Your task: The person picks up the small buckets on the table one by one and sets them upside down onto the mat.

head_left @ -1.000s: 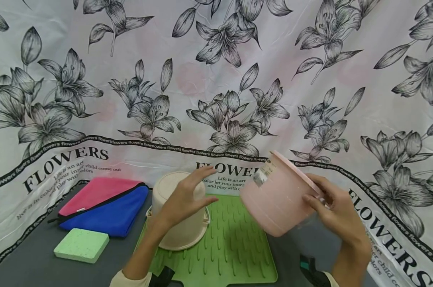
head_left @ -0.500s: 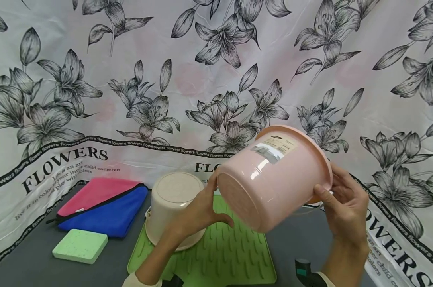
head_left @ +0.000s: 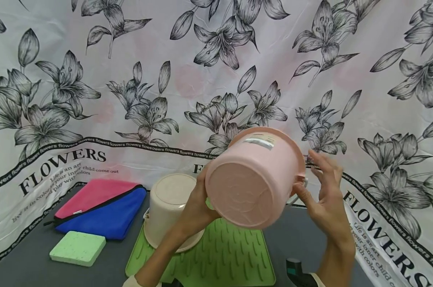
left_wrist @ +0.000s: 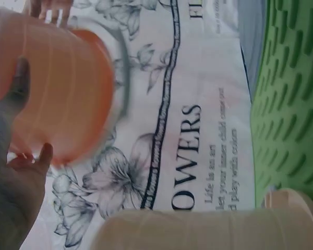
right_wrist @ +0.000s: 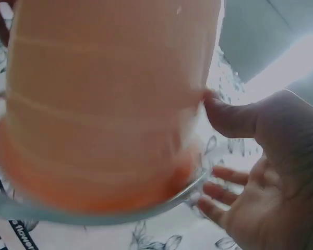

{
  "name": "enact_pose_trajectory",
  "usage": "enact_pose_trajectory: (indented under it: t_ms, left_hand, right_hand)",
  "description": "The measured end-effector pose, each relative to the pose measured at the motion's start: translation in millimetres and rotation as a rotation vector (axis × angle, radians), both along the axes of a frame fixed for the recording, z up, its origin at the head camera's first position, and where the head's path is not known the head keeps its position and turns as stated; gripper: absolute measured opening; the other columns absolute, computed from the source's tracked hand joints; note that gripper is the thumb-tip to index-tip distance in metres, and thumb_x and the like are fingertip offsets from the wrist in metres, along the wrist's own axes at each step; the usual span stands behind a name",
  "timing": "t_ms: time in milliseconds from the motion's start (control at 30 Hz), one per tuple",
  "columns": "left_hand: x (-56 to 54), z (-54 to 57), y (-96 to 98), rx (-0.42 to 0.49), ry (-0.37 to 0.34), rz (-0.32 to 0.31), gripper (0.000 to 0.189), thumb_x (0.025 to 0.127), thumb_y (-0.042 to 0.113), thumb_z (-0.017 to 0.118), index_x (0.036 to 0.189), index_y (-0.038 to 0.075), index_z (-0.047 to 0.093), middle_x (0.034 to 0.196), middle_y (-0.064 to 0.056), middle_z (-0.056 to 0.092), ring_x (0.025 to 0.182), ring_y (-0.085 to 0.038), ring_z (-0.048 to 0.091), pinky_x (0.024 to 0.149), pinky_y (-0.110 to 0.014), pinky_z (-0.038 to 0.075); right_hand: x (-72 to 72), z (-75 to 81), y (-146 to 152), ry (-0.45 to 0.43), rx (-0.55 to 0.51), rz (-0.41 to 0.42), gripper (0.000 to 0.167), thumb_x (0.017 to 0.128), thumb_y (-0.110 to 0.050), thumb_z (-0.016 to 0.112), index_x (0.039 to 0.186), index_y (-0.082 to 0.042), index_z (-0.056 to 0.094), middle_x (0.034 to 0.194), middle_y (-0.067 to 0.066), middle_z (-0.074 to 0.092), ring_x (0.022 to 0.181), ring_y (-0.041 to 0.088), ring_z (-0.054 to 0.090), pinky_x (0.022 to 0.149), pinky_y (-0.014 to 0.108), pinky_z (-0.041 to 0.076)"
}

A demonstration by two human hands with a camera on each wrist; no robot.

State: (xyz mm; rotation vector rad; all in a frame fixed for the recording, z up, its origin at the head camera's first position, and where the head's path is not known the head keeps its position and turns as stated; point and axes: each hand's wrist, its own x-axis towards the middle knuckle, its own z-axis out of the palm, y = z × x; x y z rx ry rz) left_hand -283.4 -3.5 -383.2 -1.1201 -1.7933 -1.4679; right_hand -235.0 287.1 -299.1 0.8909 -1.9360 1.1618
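A pink plastic bucket (head_left: 243, 191) is held up over the mat, tilted so that its round base faces me. My left hand (head_left: 198, 211) grips it near the base, thumb on one side and fingers round the other, as the left wrist view also shows. At the rim side is my right hand (head_left: 325, 199), its fingers spread off the wall. In the right wrist view the thumb (right_wrist: 227, 117) meets the bucket's side, while the fingers are near the grey handle (right_wrist: 125, 216). A cream bucket (head_left: 171, 199) stands upside down on the green mat (head_left: 230, 259), partly behind my left forearm.
A pale green sponge block (head_left: 78, 247) lies on the dark grey table (head_left: 19, 259) at the left. Behind it is a folded pink and blue cloth (head_left: 105, 215). A flower-printed curtain (head_left: 187, 79) hangs along the back.
The pink bucket has moved left and turned its base toward me. My left hand has come from empty air onto it. The right hand's fingers have loosened from the rim.
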Motion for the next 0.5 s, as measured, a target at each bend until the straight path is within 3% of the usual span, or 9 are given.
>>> enact_pose_trajectory:
  t_ms: [100, 233, 367, 500]
  left_hand:
    - [0.9, 3.5, 3.1, 0.031, -0.03, -0.012, 0.133, 0.065, 0.0, 0.098, 0.168, 0.013, 0.014, 0.167, -0.015, 0.034, 0.145, -0.032, 0.052, 0.117, -0.04, 0.05]
    - [1.3, 2.8, 7.1, 0.054, -0.084, 0.012, 0.135, 0.064, 0.005, 0.098, 0.169, 0.018, 0.016, 0.166, -0.012, 0.037, 0.142, -0.03, 0.055, 0.112, -0.035, 0.054]
    - [1.5, -0.1, 7.7, 0.08, -0.125, 0.056, 0.135, 0.062, 0.008, 0.1, 0.169, 0.021, 0.019, 0.165, -0.011, 0.042, 0.14, -0.029, 0.056, 0.107, -0.035, 0.057]
    - [3.4, -1.3, 7.0, 0.095, -0.187, 0.077, 0.128, 0.066, 0.035, 0.097, 0.167, 0.021, 0.02, 0.158, -0.01, 0.052, 0.14, -0.028, 0.056, 0.104, -0.034, 0.058]
  right_hand:
    - [1.0, 1.1, -7.0, 0.057, 0.136, 0.028, 0.074, 0.089, 0.006, 0.075, 0.156, 0.005, 0.042, 0.163, 0.013, 0.034, 0.155, 0.021, 0.03, 0.127, 0.02, 0.026]
    - [0.5, 0.2, -16.3, -0.026, 0.253, 0.151, 0.094, 0.081, 0.005, 0.083, 0.161, 0.006, 0.032, 0.167, 0.026, 0.028, 0.159, 0.022, 0.029, 0.13, 0.022, 0.025]
    - [-2.7, -1.0, -19.5, -0.054, 0.284, 0.07, 0.118, 0.065, 0.01, 0.091, 0.164, 0.0, 0.028, 0.168, 0.022, 0.03, 0.157, 0.018, 0.029, 0.129, 0.022, 0.026]
    - [-6.9, -2.8, -15.5, -0.085, 0.265, 0.052, 0.125, 0.059, 0.011, 0.093, 0.165, -0.003, 0.029, 0.167, 0.015, 0.031, 0.154, 0.013, 0.033, 0.127, 0.021, 0.031]
